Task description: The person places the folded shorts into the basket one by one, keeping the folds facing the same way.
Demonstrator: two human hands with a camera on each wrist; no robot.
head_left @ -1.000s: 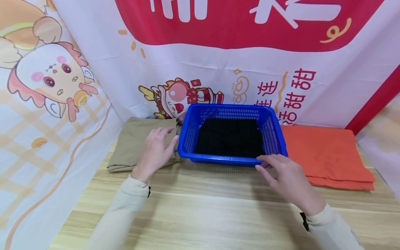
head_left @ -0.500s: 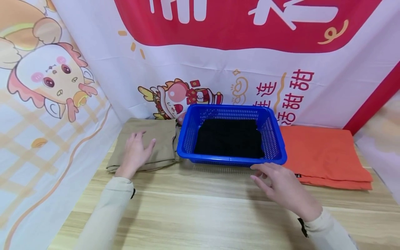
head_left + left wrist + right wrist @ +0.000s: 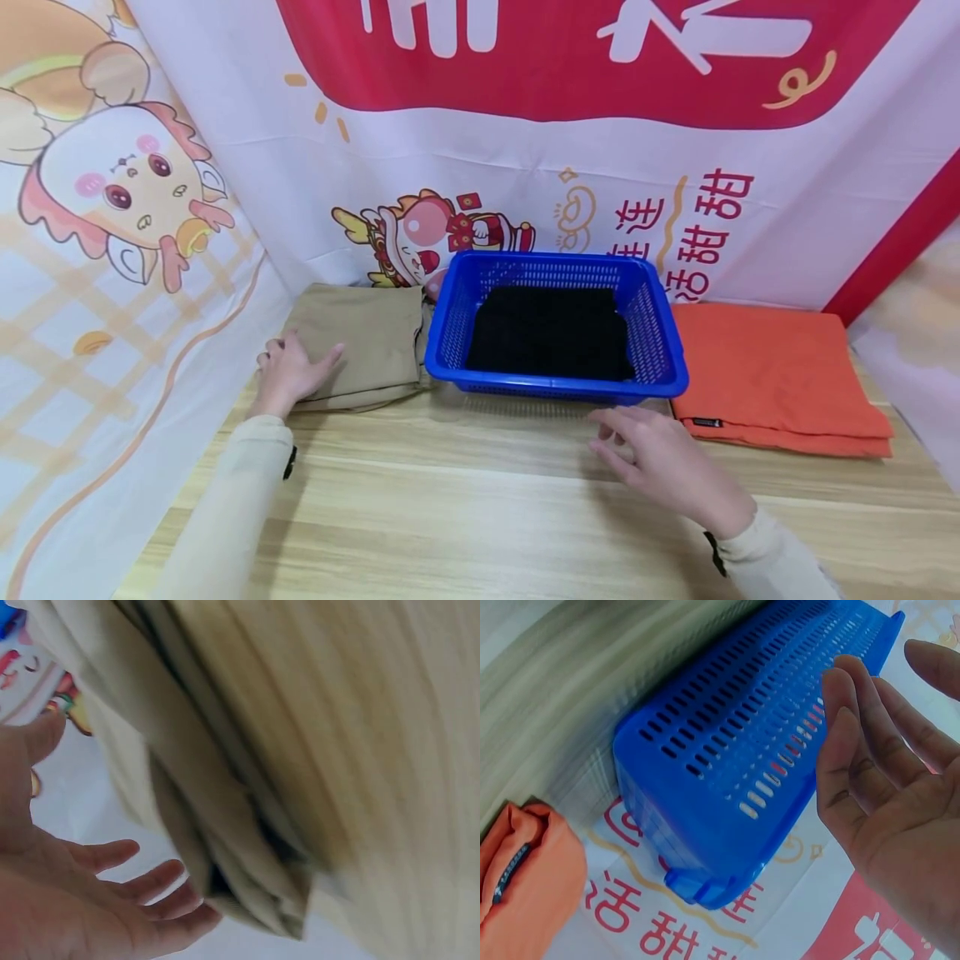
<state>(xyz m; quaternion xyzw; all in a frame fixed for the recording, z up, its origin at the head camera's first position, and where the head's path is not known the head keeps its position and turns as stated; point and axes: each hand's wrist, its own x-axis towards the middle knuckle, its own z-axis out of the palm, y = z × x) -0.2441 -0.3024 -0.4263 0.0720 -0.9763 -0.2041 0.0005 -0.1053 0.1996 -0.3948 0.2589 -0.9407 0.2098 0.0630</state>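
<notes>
A folded khaki garment lies on the table left of the blue basket. My left hand is at the garment's left front corner, fingers spread and loosely bent. In the left wrist view the fingertips are right at the folded edge of the khaki cloth. Folded black cloth lies inside the basket. My right hand hovers in front of the basket's right front corner, holding nothing. The right wrist view shows its loosely bent fingers beside the perforated basket wall.
A folded orange garment with a small dark label lies right of the basket. The wooden table meets a printed white cloth backdrop behind and another printed cloth on the left.
My left hand has moved left and toward me, across the khaki garment to its left corner. The right hand has drawn back from the basket's front rim. The basket has stayed in place.
</notes>
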